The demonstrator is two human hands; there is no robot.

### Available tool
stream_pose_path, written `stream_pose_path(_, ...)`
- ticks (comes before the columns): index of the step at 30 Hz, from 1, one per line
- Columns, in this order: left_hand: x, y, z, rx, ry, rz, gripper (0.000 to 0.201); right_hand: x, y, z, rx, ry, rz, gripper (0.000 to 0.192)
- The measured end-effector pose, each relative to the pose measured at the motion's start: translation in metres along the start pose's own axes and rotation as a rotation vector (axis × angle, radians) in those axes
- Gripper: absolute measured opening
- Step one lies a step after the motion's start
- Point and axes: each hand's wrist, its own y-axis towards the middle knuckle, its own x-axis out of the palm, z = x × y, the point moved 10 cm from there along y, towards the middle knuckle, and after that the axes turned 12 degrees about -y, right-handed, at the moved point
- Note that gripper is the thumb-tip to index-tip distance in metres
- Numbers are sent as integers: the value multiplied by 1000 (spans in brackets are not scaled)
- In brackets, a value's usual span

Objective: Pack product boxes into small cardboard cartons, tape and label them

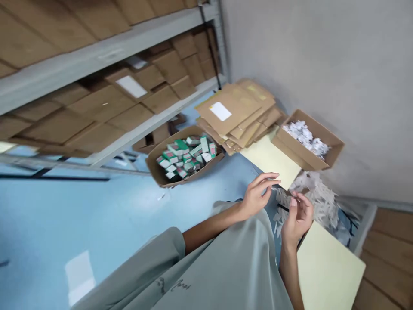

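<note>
My left hand (pixel 258 194) hovers above my lap with its fingers spread, and I see nothing in it. Close to its right, my right hand (pixel 298 217) is raised with fingers loosely curled near the left fingertips; any small item between them is too blurred to tell. Just beyond both hands lies a heap of white paper scraps (pixel 318 200) on the blue floor (pixel 97 215). A pale yellow sheet (pixel 327 269) lies under my right forearm.
An open carton of small green-and-white boxes (pixel 187 157) stands on the floor ahead. Flattened cardboard (pixel 240 112) is stacked by the wall, beside a carton of white scraps (pixel 306 140). A metal shelf (pixel 97 60) with brown cartons fills the left. A second pale yellow sheet (pixel 271 159) lies ahead.
</note>
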Motion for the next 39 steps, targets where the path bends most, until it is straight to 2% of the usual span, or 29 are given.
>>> stream_pose_path(2, -33, 11, -8, -15, 117, 98, 45, 41, 27, -8, -41, 64, -144, 30)
stream_pose_path(5, -81, 17, -12, -57, 313, 252, 50, 103, 55, -33, -152, 154, -359, 25)
stream_pose_path(9, -127, 3, -5, -117, 525, 460, 45, 179, 61, -67, -265, 221, -675, 20)
stream_pose_path(13, -158, -17, 1, -173, 638, 636, 39, 241, 30, -88, -335, 243, -959, 20)
stream_pose_path(19, -217, -37, 0, -193, 703, 812, 28, 312, -49, -114, -434, 243, -1267, 20)
stream_pose_path(22, -252, -46, -7, -206, 681, 858, 26, 346, -88, -127, -453, 230, -1346, 21)
stream_pose_path(25, -297, -57, -15, -224, 634, 874, 25, 383, -129, -144, -484, 220, -1391, 19)
stream_pose_path(32, -436, -88, -25, -340, 573, 915, 26, 491, -220, -175, -411, 61, -1426, 23)
stream_pose_path(36, -516, -129, -41, -479, 518, 997, 32, 559, -259, -173, -333, -40, -1374, 25)
stream_pose_path(39, -563, -166, -52, -548, 494, 1074, 29, 597, -285, -166, -298, -104, -1373, 26)
